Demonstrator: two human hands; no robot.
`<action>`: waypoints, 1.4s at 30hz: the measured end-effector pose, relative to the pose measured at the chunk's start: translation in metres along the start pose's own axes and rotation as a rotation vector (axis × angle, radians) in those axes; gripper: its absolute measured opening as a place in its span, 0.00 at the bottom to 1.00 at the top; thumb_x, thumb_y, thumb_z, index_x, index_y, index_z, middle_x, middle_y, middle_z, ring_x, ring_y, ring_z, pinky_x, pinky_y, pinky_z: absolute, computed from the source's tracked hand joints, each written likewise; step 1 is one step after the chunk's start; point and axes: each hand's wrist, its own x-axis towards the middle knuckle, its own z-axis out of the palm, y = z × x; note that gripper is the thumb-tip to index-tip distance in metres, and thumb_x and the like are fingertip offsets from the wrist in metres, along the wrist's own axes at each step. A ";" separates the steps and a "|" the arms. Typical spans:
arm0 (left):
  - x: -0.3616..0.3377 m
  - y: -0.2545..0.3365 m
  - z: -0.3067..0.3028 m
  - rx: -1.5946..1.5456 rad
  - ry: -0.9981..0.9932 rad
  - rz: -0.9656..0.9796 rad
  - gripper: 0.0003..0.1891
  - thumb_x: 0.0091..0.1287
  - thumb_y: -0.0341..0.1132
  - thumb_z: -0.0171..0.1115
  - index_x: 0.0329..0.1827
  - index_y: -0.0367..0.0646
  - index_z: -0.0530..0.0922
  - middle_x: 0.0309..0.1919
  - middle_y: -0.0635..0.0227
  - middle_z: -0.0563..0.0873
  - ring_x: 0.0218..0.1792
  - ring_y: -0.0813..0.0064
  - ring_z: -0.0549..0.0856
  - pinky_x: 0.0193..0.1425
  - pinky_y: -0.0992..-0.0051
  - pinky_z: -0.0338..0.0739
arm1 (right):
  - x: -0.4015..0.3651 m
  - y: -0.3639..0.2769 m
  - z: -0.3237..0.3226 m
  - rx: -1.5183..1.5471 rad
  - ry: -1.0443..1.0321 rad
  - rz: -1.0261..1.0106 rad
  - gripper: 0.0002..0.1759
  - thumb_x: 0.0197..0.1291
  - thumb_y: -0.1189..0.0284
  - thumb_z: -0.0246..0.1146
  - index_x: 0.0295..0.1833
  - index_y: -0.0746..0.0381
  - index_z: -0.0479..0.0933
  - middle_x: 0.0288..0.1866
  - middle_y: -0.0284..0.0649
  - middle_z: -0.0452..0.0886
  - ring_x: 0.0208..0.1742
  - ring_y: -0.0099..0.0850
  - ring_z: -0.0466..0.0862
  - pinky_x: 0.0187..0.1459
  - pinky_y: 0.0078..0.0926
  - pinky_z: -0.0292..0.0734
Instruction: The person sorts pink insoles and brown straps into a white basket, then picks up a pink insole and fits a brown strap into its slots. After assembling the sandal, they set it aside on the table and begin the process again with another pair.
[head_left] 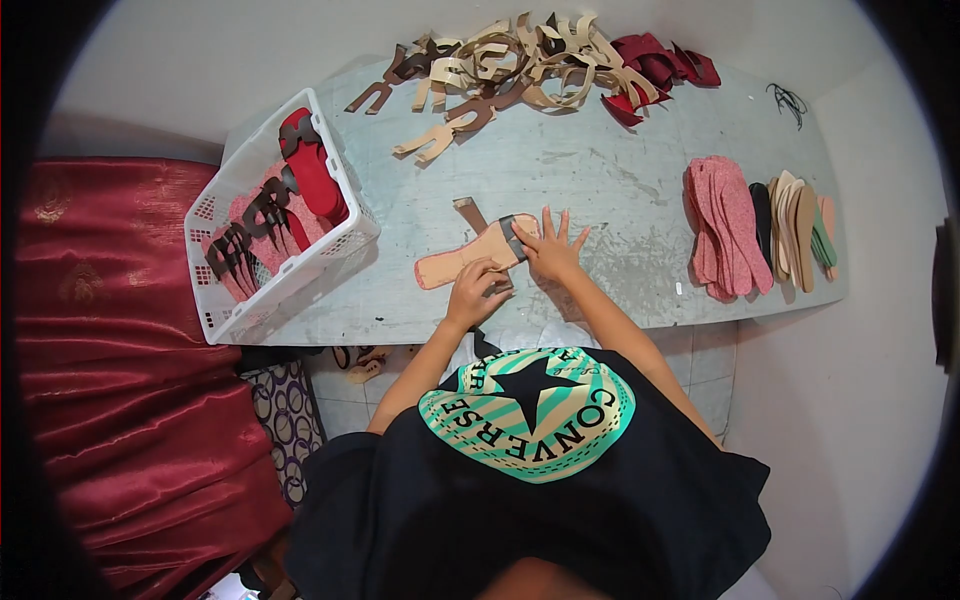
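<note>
A sandal sole point(448, 267) lies on the table in front of me, tan face up with a pinkish-red edge. Dark strap material point(512, 236) crosses its wide end, and a brown strap piece point(468, 214) sticks out beyond its far side. My left hand point(480, 293) is closed at the near edge of the sole, fingers curled and touching it; whether they also pinch a strap end is hidden. My right hand point(553, 250) rests flat with spread fingers over the sole's wide end and the dark strap.
At left stands a white plastic basket point(353, 200) with red and pink soles and dark straps. Cut straps point(490, 65) in beige, brown and red are heaped at the back. Pink soles point(725, 225) and other coloured soles point(800, 230) line the right side, near black cord point(787, 103).
</note>
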 end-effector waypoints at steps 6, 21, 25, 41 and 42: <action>0.015 0.005 -0.004 -0.022 0.077 -0.051 0.08 0.47 0.34 0.69 0.27 0.42 0.79 0.33 0.68 0.80 0.39 0.64 0.79 0.43 0.67 0.71 | -0.001 -0.001 -0.004 0.017 -0.028 0.009 0.27 0.64 0.58 0.47 0.66 0.22 0.51 0.75 0.43 0.32 0.73 0.54 0.28 0.55 0.77 0.22; 0.042 -0.023 0.000 -0.145 0.060 -0.294 0.07 0.50 0.33 0.66 0.28 0.39 0.79 0.27 0.65 0.79 0.31 0.65 0.78 0.35 0.70 0.72 | 0.002 0.002 0.000 -0.001 -0.004 -0.004 0.27 0.63 0.56 0.49 0.66 0.21 0.52 0.75 0.43 0.34 0.73 0.54 0.29 0.55 0.77 0.22; 0.046 -0.029 0.004 -0.209 0.035 -0.392 0.07 0.50 0.31 0.67 0.28 0.38 0.79 0.27 0.64 0.79 0.31 0.66 0.78 0.35 0.71 0.72 | 0.001 0.001 0.001 0.000 0.013 -0.006 0.27 0.63 0.56 0.49 0.66 0.21 0.52 0.75 0.43 0.34 0.73 0.54 0.29 0.56 0.77 0.22; 0.046 -0.045 0.014 -0.167 0.034 -0.400 0.08 0.49 0.31 0.68 0.27 0.37 0.79 0.25 0.65 0.79 0.27 0.71 0.79 0.31 0.75 0.73 | 0.000 0.000 -0.002 0.021 -0.015 0.006 0.27 0.64 0.57 0.48 0.66 0.21 0.53 0.75 0.43 0.33 0.73 0.53 0.29 0.56 0.76 0.21; 0.046 -0.045 0.014 -0.167 0.034 -0.401 0.08 0.49 0.31 0.68 0.27 0.37 0.79 0.25 0.65 0.79 0.27 0.71 0.79 0.31 0.75 0.73 | 0.000 0.000 -0.002 0.018 -0.011 0.002 0.26 0.64 0.57 0.48 0.66 0.22 0.53 0.75 0.43 0.33 0.73 0.53 0.29 0.56 0.76 0.21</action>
